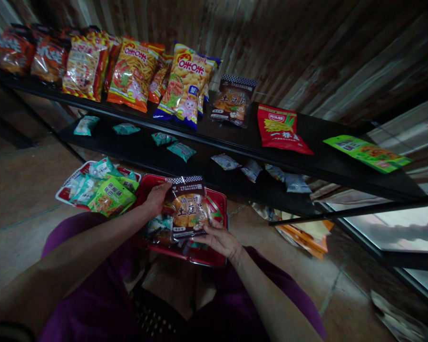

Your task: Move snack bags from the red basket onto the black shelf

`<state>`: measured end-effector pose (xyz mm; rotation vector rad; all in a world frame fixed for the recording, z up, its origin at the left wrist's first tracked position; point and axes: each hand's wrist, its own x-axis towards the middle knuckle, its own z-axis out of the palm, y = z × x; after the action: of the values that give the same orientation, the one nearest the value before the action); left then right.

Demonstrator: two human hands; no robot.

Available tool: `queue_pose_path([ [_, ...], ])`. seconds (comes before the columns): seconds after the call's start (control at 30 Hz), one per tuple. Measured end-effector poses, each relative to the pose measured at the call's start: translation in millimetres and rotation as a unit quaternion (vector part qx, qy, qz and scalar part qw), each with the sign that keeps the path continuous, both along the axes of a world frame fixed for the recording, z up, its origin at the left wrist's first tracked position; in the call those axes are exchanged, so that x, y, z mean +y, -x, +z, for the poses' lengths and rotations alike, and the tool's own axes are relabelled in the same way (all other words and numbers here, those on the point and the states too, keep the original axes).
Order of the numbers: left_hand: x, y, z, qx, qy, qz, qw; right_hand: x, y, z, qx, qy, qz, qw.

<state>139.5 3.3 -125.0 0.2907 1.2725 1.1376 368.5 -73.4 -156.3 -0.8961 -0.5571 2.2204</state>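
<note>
I hold a dark snack bag with a checkered top edge over a red basket. My left hand grips the bag's upper left corner. My right hand pinches its lower edge. The basket sits on the floor in front of my knees and holds more packets. A matching dark bag lies on the upper black shelf straight ahead.
Large orange and yellow snack bags lean along the upper shelf, with a red packet and a green packet to the right. Small teal packets lie on the lower shelf. A second basket at left holds green packets.
</note>
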Motion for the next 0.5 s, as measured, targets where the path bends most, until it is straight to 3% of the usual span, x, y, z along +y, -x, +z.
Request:
queue_pose_path([
  [0.27, 0.3, -1.3, -1.8, -0.011, -0.014, -0.002, 1.000, -0.9, 1.8, -2.4, 0.001, 0.014, -0.012, 1.000],
  [0.5, -7.2, -2.6, -0.1, -0.101, 0.004, -0.110, 0.989, 2.3, 2.3, -5.8, 0.012, 0.007, -0.045, 0.999],
])
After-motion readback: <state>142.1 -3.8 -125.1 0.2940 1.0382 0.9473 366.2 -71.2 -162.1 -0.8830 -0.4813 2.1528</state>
